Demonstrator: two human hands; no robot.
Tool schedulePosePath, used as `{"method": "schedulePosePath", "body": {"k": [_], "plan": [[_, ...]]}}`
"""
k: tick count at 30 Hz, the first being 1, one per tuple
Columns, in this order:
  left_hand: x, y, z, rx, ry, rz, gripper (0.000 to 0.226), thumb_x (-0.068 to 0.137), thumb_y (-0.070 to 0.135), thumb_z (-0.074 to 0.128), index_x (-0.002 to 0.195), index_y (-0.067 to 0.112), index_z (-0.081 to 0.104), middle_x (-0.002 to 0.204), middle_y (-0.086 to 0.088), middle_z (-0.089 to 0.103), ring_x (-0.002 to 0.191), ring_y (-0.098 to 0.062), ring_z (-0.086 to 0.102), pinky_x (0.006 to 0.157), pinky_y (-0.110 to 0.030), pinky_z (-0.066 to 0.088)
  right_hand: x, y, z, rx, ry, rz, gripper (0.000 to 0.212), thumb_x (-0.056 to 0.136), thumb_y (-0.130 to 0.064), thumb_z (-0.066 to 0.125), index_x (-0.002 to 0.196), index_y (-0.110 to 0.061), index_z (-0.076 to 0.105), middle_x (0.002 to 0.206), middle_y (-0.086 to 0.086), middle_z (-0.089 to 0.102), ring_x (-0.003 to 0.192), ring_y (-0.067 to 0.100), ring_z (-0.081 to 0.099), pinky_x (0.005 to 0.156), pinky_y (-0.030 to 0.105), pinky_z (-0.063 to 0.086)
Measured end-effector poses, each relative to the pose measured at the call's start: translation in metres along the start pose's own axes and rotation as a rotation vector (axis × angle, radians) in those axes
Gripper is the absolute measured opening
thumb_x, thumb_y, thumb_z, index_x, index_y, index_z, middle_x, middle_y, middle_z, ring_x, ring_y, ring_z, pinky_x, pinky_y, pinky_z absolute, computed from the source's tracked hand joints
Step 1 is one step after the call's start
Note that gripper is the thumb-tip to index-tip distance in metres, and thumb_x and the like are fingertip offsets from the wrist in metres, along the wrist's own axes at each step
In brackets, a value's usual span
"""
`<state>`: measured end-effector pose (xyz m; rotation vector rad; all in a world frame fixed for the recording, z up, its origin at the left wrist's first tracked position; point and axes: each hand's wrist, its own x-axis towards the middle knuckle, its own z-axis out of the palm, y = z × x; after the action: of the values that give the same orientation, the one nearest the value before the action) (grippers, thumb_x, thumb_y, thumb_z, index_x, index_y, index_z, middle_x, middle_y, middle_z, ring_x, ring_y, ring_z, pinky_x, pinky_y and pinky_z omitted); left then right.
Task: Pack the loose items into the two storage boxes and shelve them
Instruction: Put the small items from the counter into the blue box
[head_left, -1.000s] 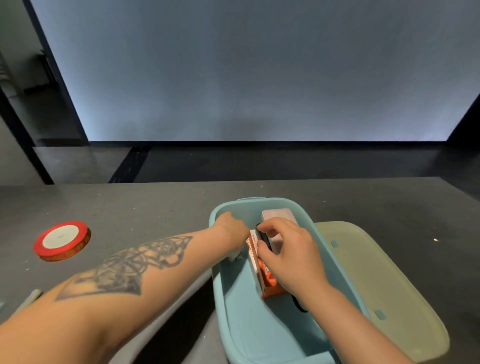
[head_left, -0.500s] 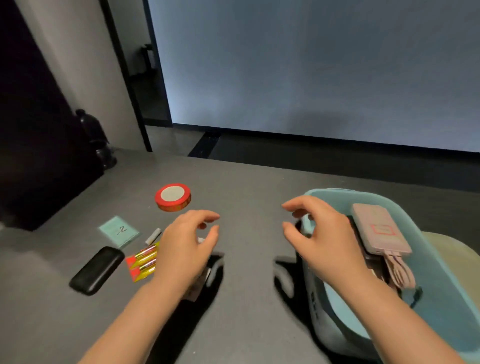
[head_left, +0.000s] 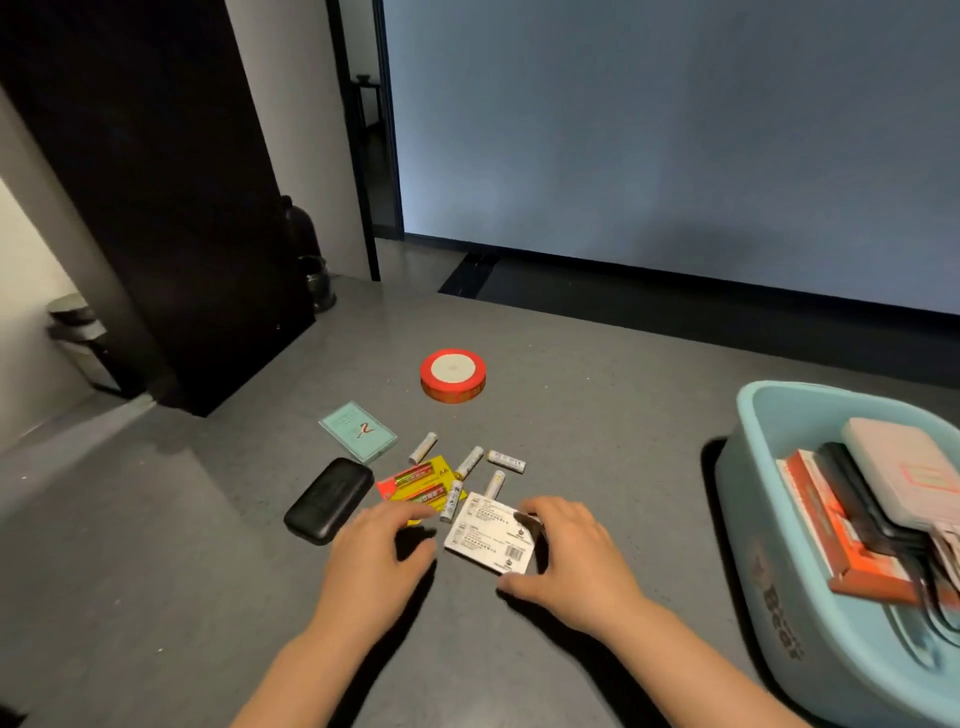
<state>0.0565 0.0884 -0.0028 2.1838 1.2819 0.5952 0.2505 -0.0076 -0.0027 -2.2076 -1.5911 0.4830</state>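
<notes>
Grips the white packet (head_left: 491, 535) by its edges with the right hand (head_left: 571, 556), fingertips on the far side and thumb at the near corner; cannot tell whether lifted clear of the grey table (head_left: 597, 415) yet. Hovers the left hand (head_left: 374, 556) open and empty, fingers spread, just over the near edge of the yellow-and-red battery pack (head_left: 421, 480). Likely to go wrong first: brushing the loose batteries (head_left: 470, 461) lying just beside and touching the packet's far edge, sending them rolling across the table, since round cells sit free and close to both hands. Could also lose the thin packet from a shallow edge pinch, or drag the battery pack along under the left palm. Risks a snag further on at the blue storage box (head_left: 810, 392), off to the right and well apart from the pile: already holds an orange-and-white carton (head_left: 821, 509), a black item (head_left: 862, 488) and a pink power bank (head_left: 904, 462) stacked at a tilt with cables trailing, so dropping things on top may topple the stack. Still loose on the table: a black case (head_left: 328, 500), a teal card box (head_left: 357, 431), a red ribbon spool (head_left: 453, 375). Shows no second box. Reads "AA" on the yellow pack and "Bear" in dark letters on the blue box wall; shows a barcode and lines of small print on the white packet, too fine to read; a red squiggle on the teal box, no legible words.
</notes>
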Motion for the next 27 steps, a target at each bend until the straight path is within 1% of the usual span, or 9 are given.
{"method": "schedulePosePath", "body": {"k": [2, 4, 7, 13, 16, 21, 23, 25, 27], "plan": [[0.003, 0.002, 0.004, 0.002, -0.034, 0.020, 0.030, 0.082, 0.027, 0.067, 0.111, 0.033, 0.065, 0.113, 0.018, 0.061, 0.108, -0.007, 0.053, 0.093, -0.030, 0.043, 0.007, -0.004, 0.010, -0.023, -0.041, -0.014, 0.083, 0.059, -0.055, 0.076, 0.130, -0.032, 0.040, 0.128, -0.012, 0.046, 0.122, 0.013, 0.038, 0.097, 0.029, 0.034], [0.006, 0.003, 0.007, -0.019, -0.048, 0.030, 0.029, 0.083, 0.028, 0.067, 0.111, 0.034, 0.065, 0.113, 0.019, 0.060, 0.109, -0.006, 0.052, 0.095, -0.032, 0.042, 0.012, -0.007, 0.017, -0.014, -0.022, -0.015, 0.088, 0.057, -0.058, 0.076, 0.133, -0.034, 0.037, 0.129, -0.014, 0.045, 0.124, 0.012, 0.036, 0.098, 0.028, 0.031], [0.011, 0.007, 0.012, -0.032, -0.076, 0.051, 0.029, 0.084, 0.029, 0.066, 0.111, 0.037, 0.064, 0.111, 0.023, 0.057, 0.110, -0.003, 0.050, 0.096, -0.031, 0.041, 0.015, -0.005, 0.022, 0.007, 0.047, -0.002, 0.084, 0.058, -0.057, 0.076, 0.131, -0.036, 0.038, 0.125, -0.016, 0.049, 0.121, 0.011, 0.039, 0.095, 0.027, 0.031], [0.013, 0.016, 0.025, -0.075, -0.110, 0.131, 0.025, 0.083, 0.028, 0.067, 0.107, 0.038, 0.065, 0.103, 0.029, 0.054, 0.105, 0.001, 0.049, 0.089, -0.025, 0.037, -0.002, 0.008, 0.012, 0.014, 0.107, 0.038, 0.079, 0.059, -0.056, 0.075, 0.127, -0.035, 0.044, 0.121, -0.017, 0.054, 0.116, 0.010, 0.043, 0.094, 0.025, 0.033], [0.013, 0.030, 0.030, -0.083, -0.107, 0.150, 0.028, 0.083, 0.025, 0.067, 0.107, 0.039, 0.063, 0.103, 0.029, 0.053, 0.106, 0.001, 0.047, 0.088, -0.023, 0.035, -0.021, 0.013, -0.010, 0.024, 0.195, 0.075, 0.076, 0.062, -0.055, 0.075, 0.129, -0.033, 0.047, 0.121, -0.018, 0.053, 0.117, 0.008, 0.041, 0.095, 0.023, 0.034], [0.012, 0.071, 0.035, -0.124, -0.121, 0.217, 0.030, 0.081, 0.021, 0.072, 0.103, 0.039, 0.064, 0.105, 0.019, 0.060, 0.105, -0.009, 0.053, 0.091, -0.034, 0.042, -0.068, 0.016, -0.074, 0.101, 0.409, 0.075, 0.067, 0.062, -0.055, 0.074, 0.122, -0.036, 0.051, 0.106, -0.028, 0.045, 0.107, 0.001, 0.041, 0.085, 0.008, 0.031], [0.010, 0.092, 0.042, -0.135, -0.133, 0.259, 0.030, 0.079, 0.019, 0.073, 0.100, 0.039, 0.065, 0.104, 0.015, 0.062, 0.104, -0.012, 0.055, 0.091, -0.036, 0.043, -0.087, 0.024, -0.102, 0.097, 0.514, 0.105, 0.064, 0.060, -0.055, 0.073, 0.117, -0.038, 0.052, 0.102, -0.030, 0.044, 0.104, -0.001, 0.042, 0.084, 0.005, 0.030], [0.004, 0.114, 0.052, -0.158, -0.139, 0.283, 0.031, 0.078, 0.017, 0.074, 0.098, 0.040, 0.066, 0.100, 0.016, 0.062, 0.101, -0.012, 0.055, 0.089, -0.038, 0.043, -0.104, 0.038, -0.127, 0.077, 0.619, 0.162, 0.063, 0.057, -0.055, 0.073, 0.113, -0.038, 0.052, 0.101, -0.029, 0.044, 0.101, -0.002, 0.042, 0.083, 0.006, 0.031], [-0.001, 0.134, 0.063, -0.186, -0.149, 0.306, 0.029, 0.078, 0.016, 0.074, 0.096, 0.037, 0.067, 0.099, 0.016, 0.062, 0.099, -0.013, 0.056, 0.090, -0.041, 0.044, -0.117, 0.059, -0.149, 0.040, 0.675, 0.264, 0.064, 0.055, -0.055, 0.074, 0.113, -0.038, 0.051, 0.103, -0.025, 0.045, 0.103, -0.001, 0.039, 0.083, 0.011, 0.031]]}}
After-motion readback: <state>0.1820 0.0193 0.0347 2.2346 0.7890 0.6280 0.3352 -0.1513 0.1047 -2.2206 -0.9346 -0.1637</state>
